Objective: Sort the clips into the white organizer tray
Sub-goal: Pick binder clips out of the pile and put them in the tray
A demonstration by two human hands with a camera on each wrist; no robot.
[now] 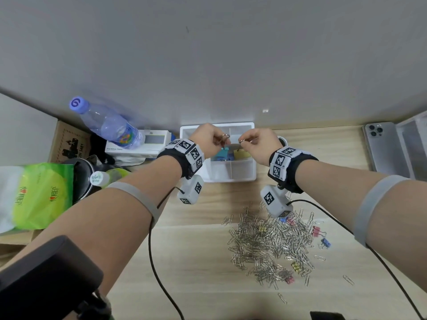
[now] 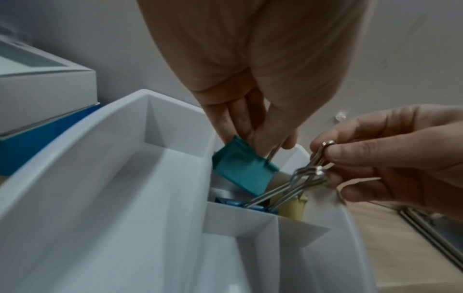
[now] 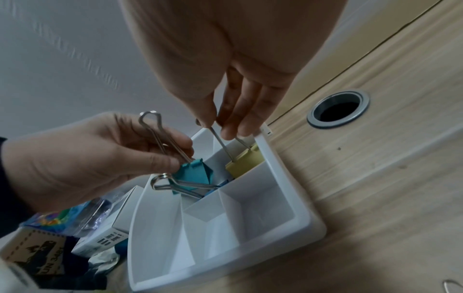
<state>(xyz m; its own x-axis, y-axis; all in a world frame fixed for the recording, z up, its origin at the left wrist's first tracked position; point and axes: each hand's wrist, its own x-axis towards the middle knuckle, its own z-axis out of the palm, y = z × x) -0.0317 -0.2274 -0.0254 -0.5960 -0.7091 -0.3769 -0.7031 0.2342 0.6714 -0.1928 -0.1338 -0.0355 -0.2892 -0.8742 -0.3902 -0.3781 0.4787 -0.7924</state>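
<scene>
Both hands hold clips over tray.

Both arms are bare, with no sleeves. Each wrist wears a thick black band that wraps all the way round. On top of each black band sit white square tiles printed with black and white checker patterns, like little puzzle codes. Under each wrist hangs a small white box with the same kind of pattern on its sides. A thin black cord runs out of each box and trails down along the arm. Higher up, each forearm has a flat grey strap round it, maybe made of rubber.
</scene>
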